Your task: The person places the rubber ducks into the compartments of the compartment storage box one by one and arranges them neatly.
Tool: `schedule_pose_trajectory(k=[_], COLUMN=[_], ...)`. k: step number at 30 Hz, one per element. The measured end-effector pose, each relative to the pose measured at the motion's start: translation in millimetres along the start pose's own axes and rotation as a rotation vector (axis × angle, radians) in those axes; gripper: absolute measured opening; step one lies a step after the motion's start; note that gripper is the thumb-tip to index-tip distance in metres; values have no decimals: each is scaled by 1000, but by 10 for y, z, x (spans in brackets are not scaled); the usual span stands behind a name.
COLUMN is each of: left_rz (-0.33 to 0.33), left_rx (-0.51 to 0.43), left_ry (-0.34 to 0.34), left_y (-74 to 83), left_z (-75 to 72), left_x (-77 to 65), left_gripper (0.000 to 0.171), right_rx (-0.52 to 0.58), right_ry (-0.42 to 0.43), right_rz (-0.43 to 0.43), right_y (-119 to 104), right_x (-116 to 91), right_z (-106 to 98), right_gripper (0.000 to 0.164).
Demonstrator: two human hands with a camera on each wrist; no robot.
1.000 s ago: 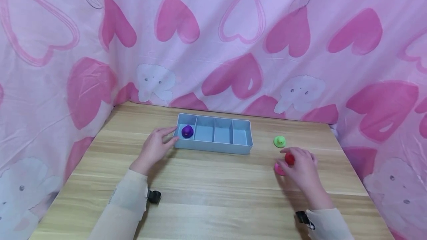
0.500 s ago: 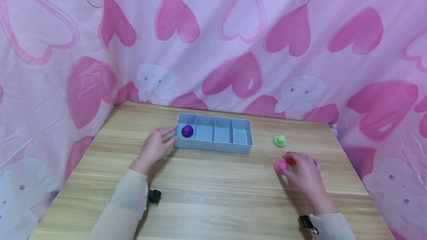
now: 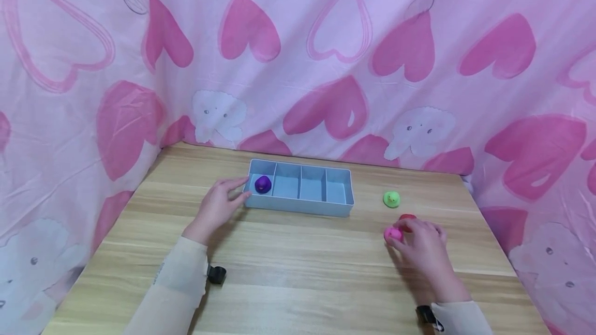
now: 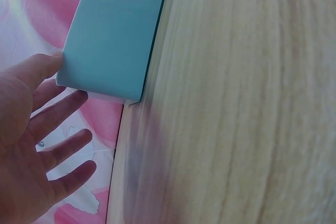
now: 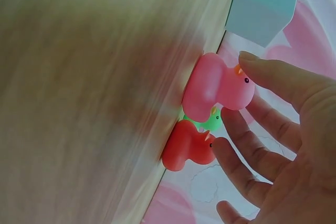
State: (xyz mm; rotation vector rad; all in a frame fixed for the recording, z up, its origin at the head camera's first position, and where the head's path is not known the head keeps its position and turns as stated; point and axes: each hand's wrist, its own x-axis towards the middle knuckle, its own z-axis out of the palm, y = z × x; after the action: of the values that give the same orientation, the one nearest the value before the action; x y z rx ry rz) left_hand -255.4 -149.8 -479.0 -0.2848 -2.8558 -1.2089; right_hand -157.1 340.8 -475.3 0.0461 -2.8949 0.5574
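Note:
In the head view, a blue-grey divided box stands towards the back of the table, with a purple rubber duck in its leftmost compartment. My left hand touches the box's left end with thumb and fingertips, its fingers extended. At the right, my right hand has thumb and fingertips around the head of a pink rubber duck, which sits on the tabletop. Beside it is a red rubber duck, partly hidden by the hand in the head view. Farther back sits a green rubber duck.
The wooden table ends at a pink curtain printed with hearts, which hangs behind and at both sides. The box's other compartments hold nothing visible. A black wrist camera sits by the left sleeve.
The right hand has lowered the red duck to the table, let go of it, and shifted to the pink duck, closing around its head. My left hand has stayed at the box.

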Motion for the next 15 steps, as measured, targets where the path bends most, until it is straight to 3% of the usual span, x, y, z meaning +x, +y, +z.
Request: schedule_pose_trajectory(k=[15], left_rz=[10], left_rx=[1], left_ry=[6], left_y=[-29], left_z=[14], left_x=[11], left_gripper=[51], right_rx=[-2], right_ry=[21], right_rz=[-15], right_y=[25], right_x=[13], right_z=[19], right_gripper=[32])
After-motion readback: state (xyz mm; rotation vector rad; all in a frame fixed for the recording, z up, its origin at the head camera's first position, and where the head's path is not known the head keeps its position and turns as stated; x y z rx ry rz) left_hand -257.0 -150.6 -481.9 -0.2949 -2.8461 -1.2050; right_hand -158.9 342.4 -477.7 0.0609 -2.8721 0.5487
